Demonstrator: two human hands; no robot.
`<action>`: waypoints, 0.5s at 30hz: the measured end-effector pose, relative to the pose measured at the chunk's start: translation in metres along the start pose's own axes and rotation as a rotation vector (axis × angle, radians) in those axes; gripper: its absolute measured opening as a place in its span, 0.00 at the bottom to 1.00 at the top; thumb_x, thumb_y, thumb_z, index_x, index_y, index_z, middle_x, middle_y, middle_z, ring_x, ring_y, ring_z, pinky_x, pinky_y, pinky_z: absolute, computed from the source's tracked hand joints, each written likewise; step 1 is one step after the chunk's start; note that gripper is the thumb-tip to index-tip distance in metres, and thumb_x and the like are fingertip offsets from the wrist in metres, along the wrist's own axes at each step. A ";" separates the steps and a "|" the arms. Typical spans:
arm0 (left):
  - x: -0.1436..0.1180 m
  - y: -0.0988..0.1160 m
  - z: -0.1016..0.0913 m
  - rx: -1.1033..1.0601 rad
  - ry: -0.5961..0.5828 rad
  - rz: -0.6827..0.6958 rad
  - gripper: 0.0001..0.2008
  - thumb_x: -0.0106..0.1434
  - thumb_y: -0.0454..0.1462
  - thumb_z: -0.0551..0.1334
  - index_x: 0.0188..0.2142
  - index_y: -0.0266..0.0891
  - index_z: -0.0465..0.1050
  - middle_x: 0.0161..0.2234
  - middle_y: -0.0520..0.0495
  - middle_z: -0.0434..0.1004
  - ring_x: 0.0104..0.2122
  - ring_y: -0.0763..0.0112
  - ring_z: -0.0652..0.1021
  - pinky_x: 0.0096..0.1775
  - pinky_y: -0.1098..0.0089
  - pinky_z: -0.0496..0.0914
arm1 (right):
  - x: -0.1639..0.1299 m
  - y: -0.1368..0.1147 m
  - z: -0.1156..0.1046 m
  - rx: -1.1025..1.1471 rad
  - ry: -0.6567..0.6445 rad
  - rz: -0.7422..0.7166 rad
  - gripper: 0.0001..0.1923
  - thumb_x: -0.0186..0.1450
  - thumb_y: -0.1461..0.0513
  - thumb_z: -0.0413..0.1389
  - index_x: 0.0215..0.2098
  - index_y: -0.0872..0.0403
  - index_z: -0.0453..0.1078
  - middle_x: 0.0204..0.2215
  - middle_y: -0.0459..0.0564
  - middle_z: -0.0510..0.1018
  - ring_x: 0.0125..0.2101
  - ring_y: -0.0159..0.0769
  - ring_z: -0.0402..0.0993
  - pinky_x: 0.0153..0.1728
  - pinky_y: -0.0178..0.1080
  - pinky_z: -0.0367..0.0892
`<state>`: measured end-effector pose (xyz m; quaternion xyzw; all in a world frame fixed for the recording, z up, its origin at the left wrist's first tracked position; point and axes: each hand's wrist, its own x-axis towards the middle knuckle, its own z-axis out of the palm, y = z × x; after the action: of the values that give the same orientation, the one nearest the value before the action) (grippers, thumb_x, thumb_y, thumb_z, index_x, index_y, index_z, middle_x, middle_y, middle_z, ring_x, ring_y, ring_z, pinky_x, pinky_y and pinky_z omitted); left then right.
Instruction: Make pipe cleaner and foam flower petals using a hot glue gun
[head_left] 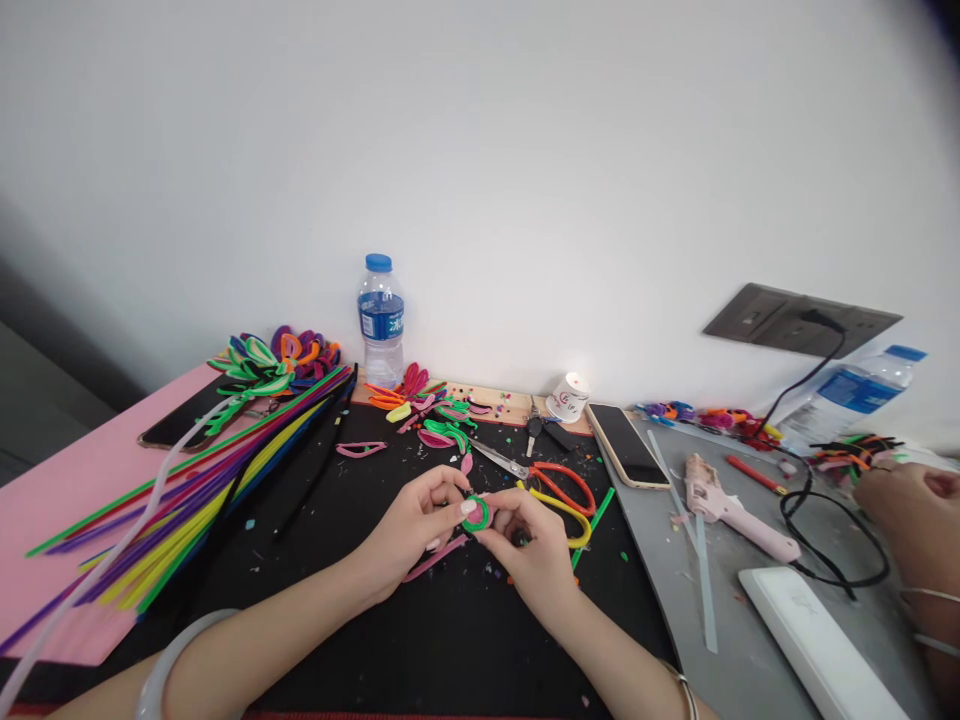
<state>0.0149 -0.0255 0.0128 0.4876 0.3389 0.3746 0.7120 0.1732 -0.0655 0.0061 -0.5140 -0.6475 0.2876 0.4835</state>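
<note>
Between my two hands is a small round coil of green and pink pipe cleaner (pixel 475 514). My left hand (pixel 433 508) pinches its left side between thumb and fingers. From the right, my right hand (pixel 527 538) grips the other edge, fingers curled. A pink pipe cleaner strip (pixel 435 558) slants below my left fingers; whether it joins the coil I cannot tell. Just behind my right hand lie scissors (pixel 559 492) with orange and yellow handles, blades apart. Bent green and pink pipe cleaner pieces (pixel 446 432) lie beyond my hands on the black mat (pixel 360 640).
Loose pipe cleaners (pixel 225 480) fan out at left beside a dark phone (pixel 180 415). A water bottle (pixel 381 325) and paper cup (pixel 568 398) stand by the wall. Rightward lie another phone (pixel 630 445), a corded glue gun (pixel 739 515), a white case (pixel 814 640) and another person's hand (pixel 911 515).
</note>
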 end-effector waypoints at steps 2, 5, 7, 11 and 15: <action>0.000 0.000 0.000 -0.003 -0.002 0.001 0.11 0.56 0.39 0.63 0.36 0.37 0.64 0.20 0.60 0.60 0.14 0.87 0.54 0.18 0.79 0.47 | 0.000 -0.001 -0.001 0.000 -0.004 0.004 0.08 0.55 0.64 0.60 0.33 0.56 0.70 0.18 0.40 0.65 0.18 0.27 0.60 0.20 0.31 0.61; -0.001 0.000 0.000 -0.010 -0.007 -0.001 0.11 0.56 0.39 0.64 0.35 0.37 0.64 0.20 0.60 0.60 0.14 0.87 0.54 0.18 0.79 0.47 | 0.000 -0.001 -0.001 0.003 -0.007 0.015 0.08 0.54 0.64 0.61 0.33 0.56 0.70 0.18 0.40 0.65 0.18 0.27 0.61 0.20 0.31 0.61; -0.001 0.000 0.000 -0.013 -0.014 -0.006 0.11 0.56 0.39 0.63 0.35 0.37 0.64 0.20 0.60 0.60 0.14 0.87 0.55 0.18 0.79 0.47 | 0.000 -0.001 -0.002 0.006 -0.016 0.021 0.08 0.54 0.64 0.61 0.33 0.55 0.70 0.18 0.40 0.65 0.18 0.27 0.61 0.20 0.31 0.61; -0.001 -0.001 -0.001 -0.003 -0.018 0.000 0.11 0.56 0.39 0.63 0.35 0.37 0.64 0.21 0.59 0.61 0.14 0.87 0.55 0.18 0.79 0.48 | 0.001 -0.002 -0.001 0.024 -0.026 0.026 0.08 0.54 0.64 0.61 0.34 0.55 0.70 0.18 0.40 0.65 0.18 0.27 0.60 0.20 0.31 0.60; 0.000 0.000 -0.001 0.031 -0.008 0.012 0.11 0.56 0.39 0.63 0.35 0.37 0.64 0.21 0.59 0.62 0.14 0.87 0.56 0.17 0.79 0.48 | 0.000 -0.003 0.000 0.088 -0.027 0.052 0.08 0.54 0.65 0.60 0.34 0.55 0.70 0.20 0.42 0.69 0.19 0.28 0.63 0.21 0.31 0.62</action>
<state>0.0143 -0.0248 0.0126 0.5024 0.3387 0.3717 0.7034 0.1718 -0.0665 0.0090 -0.5050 -0.6270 0.3354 0.4893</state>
